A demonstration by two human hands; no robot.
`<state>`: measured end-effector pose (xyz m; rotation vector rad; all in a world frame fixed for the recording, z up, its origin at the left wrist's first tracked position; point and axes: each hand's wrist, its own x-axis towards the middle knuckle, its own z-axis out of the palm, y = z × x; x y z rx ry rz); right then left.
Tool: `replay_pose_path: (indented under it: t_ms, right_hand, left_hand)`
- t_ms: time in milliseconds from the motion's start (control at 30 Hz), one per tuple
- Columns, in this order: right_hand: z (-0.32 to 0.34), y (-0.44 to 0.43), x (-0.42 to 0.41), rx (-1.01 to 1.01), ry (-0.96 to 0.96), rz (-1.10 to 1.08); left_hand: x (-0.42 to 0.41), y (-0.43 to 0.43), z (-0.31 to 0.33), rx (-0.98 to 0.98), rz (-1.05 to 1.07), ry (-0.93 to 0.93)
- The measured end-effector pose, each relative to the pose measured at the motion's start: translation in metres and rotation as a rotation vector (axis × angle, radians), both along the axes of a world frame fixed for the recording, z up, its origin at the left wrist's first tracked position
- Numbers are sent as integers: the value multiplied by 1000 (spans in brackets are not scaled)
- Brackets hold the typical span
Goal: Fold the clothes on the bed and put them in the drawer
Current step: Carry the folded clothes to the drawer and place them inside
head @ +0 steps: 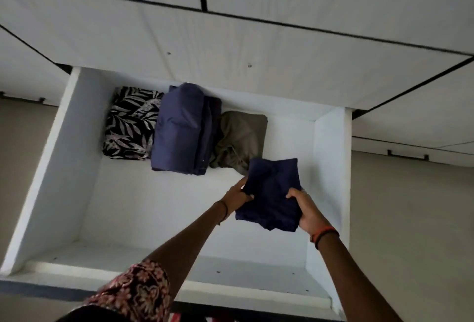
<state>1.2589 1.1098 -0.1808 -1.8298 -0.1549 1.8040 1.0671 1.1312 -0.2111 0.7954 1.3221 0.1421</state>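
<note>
no text, label, brand, number or sign can be read anywhere in view.

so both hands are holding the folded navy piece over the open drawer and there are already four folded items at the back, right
Not quite. The head view shows three folded items at the back of the drawer, not four: leaf-print, blue and olive. The left hand and right hand do hold the navy piece over it.

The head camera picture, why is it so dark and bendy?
In the head view the light is dim, so the white drawer looks grey; the wide lens bends its straight edges; the hands and dark blue cloth look slightly soft; no glare.
</note>
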Motion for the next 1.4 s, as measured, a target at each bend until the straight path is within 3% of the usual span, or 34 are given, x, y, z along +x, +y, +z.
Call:
replay_pose_path:
  t_ms: [367, 567, 800, 933, 1133, 1400]
  right_hand:
    - [-70, 88, 46, 190, -238, -100]
    - [-99, 100, 61, 160, -445, 93]
    - [-103, 109, 64, 266, -488, 43]
    - [-107, 106, 62, 172, -548, 171]
    - [-76, 94, 45, 53, -691, 221]
    - [-1, 50, -9, 153, -777, 356]
  left_hand:
    - [67, 97, -53, 222, -11, -29]
    - [76, 98, -66, 180, -10, 4]
    - [81, 99, -69, 191, 127, -36]
    - [86, 99, -71, 247, 19, 43]
    - [85, 86, -54, 226, -94, 106]
    - [44, 42, 24, 279, 126, 81]
